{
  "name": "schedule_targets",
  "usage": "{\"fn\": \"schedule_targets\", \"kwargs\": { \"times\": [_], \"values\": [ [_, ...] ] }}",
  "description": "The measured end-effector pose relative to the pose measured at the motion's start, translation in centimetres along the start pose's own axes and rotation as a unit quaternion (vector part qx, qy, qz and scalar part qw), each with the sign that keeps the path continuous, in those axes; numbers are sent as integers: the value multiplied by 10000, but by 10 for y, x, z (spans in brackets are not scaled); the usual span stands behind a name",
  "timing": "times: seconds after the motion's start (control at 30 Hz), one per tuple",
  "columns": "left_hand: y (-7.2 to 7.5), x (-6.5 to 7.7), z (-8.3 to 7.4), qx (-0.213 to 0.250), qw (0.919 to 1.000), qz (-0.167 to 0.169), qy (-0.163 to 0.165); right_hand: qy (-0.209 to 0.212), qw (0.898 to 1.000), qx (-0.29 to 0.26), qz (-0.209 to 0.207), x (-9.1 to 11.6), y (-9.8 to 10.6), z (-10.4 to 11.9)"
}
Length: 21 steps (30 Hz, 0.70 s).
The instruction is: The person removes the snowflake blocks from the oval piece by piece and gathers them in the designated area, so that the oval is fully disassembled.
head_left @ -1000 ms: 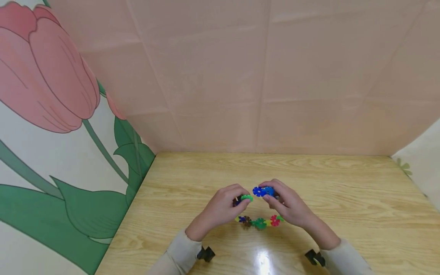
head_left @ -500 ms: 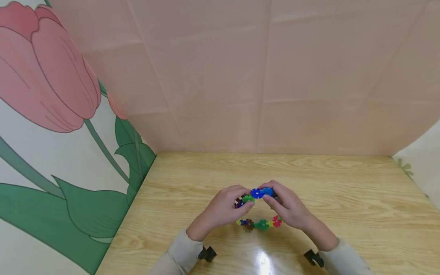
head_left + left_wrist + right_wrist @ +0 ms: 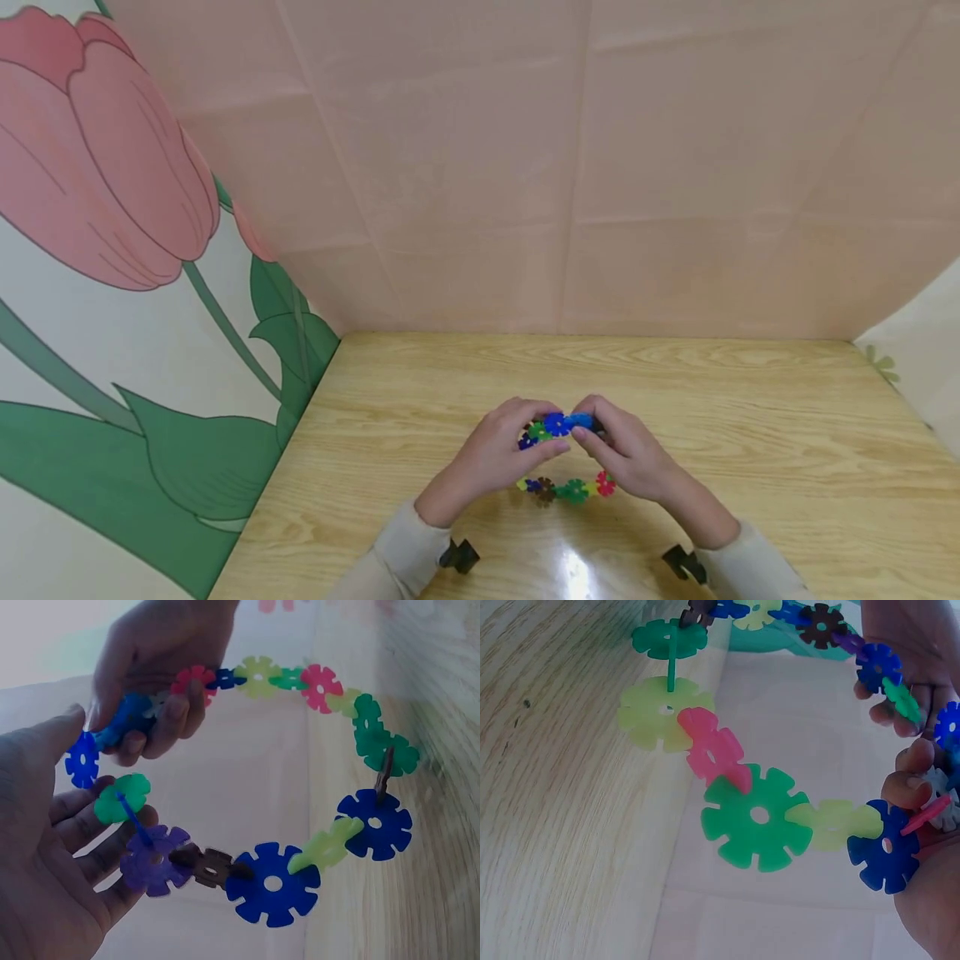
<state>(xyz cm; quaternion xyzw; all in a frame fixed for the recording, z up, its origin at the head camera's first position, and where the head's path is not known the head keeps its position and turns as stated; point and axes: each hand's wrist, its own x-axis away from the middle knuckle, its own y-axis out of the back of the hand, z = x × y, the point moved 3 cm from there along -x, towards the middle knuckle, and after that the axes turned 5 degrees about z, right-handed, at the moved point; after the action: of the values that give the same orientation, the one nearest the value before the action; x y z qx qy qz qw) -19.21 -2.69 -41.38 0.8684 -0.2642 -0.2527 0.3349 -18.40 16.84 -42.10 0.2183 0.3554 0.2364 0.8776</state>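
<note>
A ring-shaped chain of notched plastic interlocking discs (image 3: 273, 885), in blue, green, yellow, pink, purple and brown, hangs between both hands. My right hand (image 3: 633, 450) grips one end, where a blue disc (image 3: 82, 760) sticks out past the fingertips. Around the other end is my left hand (image 3: 498, 446), thumb spread away from the fingers. A green disc (image 3: 122, 797) at that end lies against its fingers. In both wrist views a small gap shows between the blue and green end discs. The chain's lower run, with a red disc (image 3: 605, 483), hangs nearer my body.
Beneath the hands is a wood-grain table (image 3: 420, 375). A pinkish cloth (image 3: 465, 167) hangs behind its far edge, and a tulip-printed panel (image 3: 135, 167) stands at the left. Black wrist mounts (image 3: 459, 556) sit at both sleeves.
The blue and green ends have come closer together. My left thumb has moved off the green disc and stretched right, below the blue one. The right hand has barely moved.
</note>
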Motion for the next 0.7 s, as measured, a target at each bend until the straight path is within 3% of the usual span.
{"fn": "schedule_targets", "kwargs": {
  "times": [0.3, 0.7],
  "values": [
    [2, -3, -3, -488, 9972, -328, -459, 20, 9999, 147, -51, -2, 1, 0],
    [3, -4, -3, -762, 9898, -823, -876, 18, 9987, 380, -349, -2, -1, -1]
  ]
}}
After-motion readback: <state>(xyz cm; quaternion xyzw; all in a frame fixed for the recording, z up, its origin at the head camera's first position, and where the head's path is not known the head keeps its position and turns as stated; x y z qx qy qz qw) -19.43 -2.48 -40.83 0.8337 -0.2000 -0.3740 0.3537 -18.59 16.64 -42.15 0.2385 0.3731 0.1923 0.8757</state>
